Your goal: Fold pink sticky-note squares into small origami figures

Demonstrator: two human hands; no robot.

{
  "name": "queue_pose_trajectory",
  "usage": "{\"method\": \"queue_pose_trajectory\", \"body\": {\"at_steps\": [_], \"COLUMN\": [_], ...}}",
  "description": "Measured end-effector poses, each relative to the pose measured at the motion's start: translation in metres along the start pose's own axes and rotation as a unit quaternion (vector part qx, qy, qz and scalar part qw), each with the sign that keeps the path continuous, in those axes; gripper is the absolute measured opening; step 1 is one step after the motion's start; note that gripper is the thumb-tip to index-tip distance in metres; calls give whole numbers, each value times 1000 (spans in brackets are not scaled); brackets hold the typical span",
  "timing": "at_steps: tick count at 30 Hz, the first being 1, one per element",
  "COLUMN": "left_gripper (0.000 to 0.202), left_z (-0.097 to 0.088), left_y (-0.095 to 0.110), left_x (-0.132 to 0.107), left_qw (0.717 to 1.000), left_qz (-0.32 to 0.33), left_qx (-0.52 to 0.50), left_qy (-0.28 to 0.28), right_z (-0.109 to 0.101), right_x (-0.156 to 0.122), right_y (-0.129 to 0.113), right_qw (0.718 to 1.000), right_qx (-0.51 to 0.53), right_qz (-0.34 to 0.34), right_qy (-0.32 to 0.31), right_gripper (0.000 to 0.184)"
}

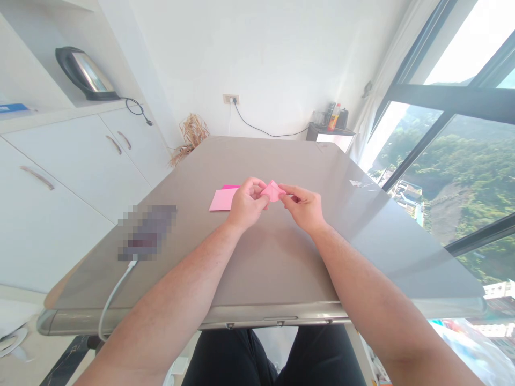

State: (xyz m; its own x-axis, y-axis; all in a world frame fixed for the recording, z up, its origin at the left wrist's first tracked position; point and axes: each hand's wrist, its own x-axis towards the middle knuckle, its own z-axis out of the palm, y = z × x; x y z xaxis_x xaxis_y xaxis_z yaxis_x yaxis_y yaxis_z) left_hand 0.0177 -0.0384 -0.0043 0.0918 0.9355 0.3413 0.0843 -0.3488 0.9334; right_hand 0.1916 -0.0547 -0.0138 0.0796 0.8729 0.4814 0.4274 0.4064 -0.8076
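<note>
Between my two hands, above the middle of the table, is a small folded piece of pink paper (273,191) with a peak at its top. My left hand (248,202) pinches its left side between thumb and fingers. On the right side, my right hand (302,205) grips the paper's edge with thumb and forefinger. A pale pink stack of paper (221,200) lies flat on the table just left of my left hand, which hides part of it. Darker pink paper (230,187) shows behind that stack.
The grey table (277,268) reaches away from me towards the wall. A blurred-out device (147,233) with a white cable (116,292) lies at its left. A kettle (86,74) stands on the left shelf. Bottles (333,116) stand on a small cabinet beyond the far right end.
</note>
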Motion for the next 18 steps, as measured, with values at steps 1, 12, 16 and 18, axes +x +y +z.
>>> {"method": "queue_pose_trajectory", "body": {"at_steps": [1,12,16,18], "left_gripper": [21,19,21,22], "left_z": [0,1,-1,-1], "left_y": [1,4,5,5], "left_x": [0,-4,-4,-4], "left_qw": [1000,994,993,995], "left_qz": [-2,9,-8,-14], "left_qx": [-3,-68,-71,-60], "left_qy": [-1,-89,-92,-84], "right_z": [-1,-7,-8,-8], "right_x": [0,3,3,3], "right_y": [-1,-17,-18,-17], "right_qw": [1000,982,980,980], "right_qx": [2,129,137,134], "right_qz": [0,80,85,89], "right_qy": [-1,-112,-115,-116], "right_gripper": [26,15,16,17]}}
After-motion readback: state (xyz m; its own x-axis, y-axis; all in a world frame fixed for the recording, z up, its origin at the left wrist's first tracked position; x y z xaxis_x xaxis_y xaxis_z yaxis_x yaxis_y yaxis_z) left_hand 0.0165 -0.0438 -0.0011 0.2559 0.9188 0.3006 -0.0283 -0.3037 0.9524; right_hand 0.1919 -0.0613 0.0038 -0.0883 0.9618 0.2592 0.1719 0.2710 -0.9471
